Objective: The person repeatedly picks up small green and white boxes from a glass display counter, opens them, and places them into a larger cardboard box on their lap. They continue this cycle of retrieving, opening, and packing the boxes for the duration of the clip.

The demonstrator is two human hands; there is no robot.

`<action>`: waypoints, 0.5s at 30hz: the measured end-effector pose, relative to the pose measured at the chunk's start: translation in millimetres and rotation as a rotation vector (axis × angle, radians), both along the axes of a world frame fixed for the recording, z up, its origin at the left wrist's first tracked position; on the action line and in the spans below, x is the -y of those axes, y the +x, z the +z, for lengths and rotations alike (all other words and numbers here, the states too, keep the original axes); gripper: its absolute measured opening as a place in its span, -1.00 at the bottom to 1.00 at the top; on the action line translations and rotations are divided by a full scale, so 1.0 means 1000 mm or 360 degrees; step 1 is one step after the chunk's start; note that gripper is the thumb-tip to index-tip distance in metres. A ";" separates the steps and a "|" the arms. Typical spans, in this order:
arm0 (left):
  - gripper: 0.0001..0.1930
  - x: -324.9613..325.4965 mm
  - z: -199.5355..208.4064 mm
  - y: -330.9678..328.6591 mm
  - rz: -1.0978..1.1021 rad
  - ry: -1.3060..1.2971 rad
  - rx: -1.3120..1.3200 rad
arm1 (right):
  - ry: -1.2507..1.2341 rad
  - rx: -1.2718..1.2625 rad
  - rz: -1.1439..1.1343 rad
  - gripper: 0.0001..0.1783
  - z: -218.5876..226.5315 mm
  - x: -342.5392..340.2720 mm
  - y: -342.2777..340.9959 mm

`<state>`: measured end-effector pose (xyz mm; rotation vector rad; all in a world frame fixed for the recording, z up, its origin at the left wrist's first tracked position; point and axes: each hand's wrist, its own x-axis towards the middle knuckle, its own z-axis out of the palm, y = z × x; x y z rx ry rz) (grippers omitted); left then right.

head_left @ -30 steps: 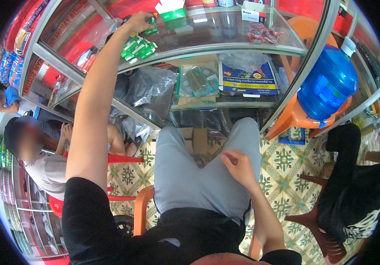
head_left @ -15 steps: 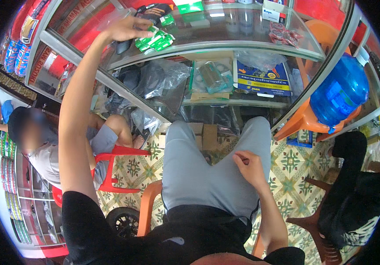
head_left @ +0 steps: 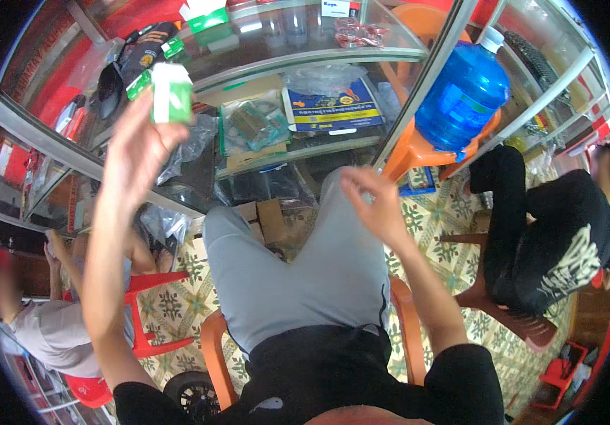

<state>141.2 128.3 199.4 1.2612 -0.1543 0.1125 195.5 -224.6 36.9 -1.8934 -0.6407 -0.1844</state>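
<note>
My left hand [head_left: 140, 152] is raised in front of the glass display counter, closed on a small green-and-white box [head_left: 172, 98] held upright between thumb and fingers. Whether more boxes sit behind it in the grip is hidden. Another small green box [head_left: 138, 85] shows just beside it; I cannot tell if it is held or lies on the glass. Over my right thigh hovers my right hand [head_left: 377, 209], slightly blurred, with thumb and fingers apart and nothing in them. Farther back on the counter top lies one more small green box [head_left: 173, 47].
An opened green-and-white carton [head_left: 206, 20] and red-wrapped parts [head_left: 358, 34] lie on the counter [head_left: 276, 53]. Below are a blue-and-yellow box [head_left: 337, 106] and bagged parts [head_left: 254, 127]. A blue water jug [head_left: 463, 95] stands on an orange chair at right. People sit on both sides.
My left hand has come back from the pile of small green boxes, bringing a box toward me. My right hand has lifted and its fingers have spread. The view has turned right.
</note>
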 end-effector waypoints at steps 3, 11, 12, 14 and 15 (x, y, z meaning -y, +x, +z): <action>-0.47 0.051 -0.049 -0.048 -0.0320 -0.0709 -0.0243 | 0.0032 0.0266 -0.0065 -0.77 0.052 -0.006 0.048; -0.53 0.134 -0.152 -0.118 -0.0307 -0.0971 -0.0669 | -0.0807 0.0869 -0.0545 -0.56 0.130 -0.055 0.180; -0.53 0.140 -0.157 -0.125 -0.0252 -0.0977 -0.0698 | -0.0965 0.0902 -0.0653 -0.53 0.133 -0.063 0.189; -0.54 0.148 -0.163 -0.134 -0.0190 -0.0931 -0.0707 | -0.1121 0.0850 -0.0768 -0.49 0.139 -0.075 0.201; -0.53 0.152 -0.166 -0.140 -0.0146 -0.0891 -0.0720 | -0.1192 0.0820 -0.0811 -0.46 0.139 -0.083 0.206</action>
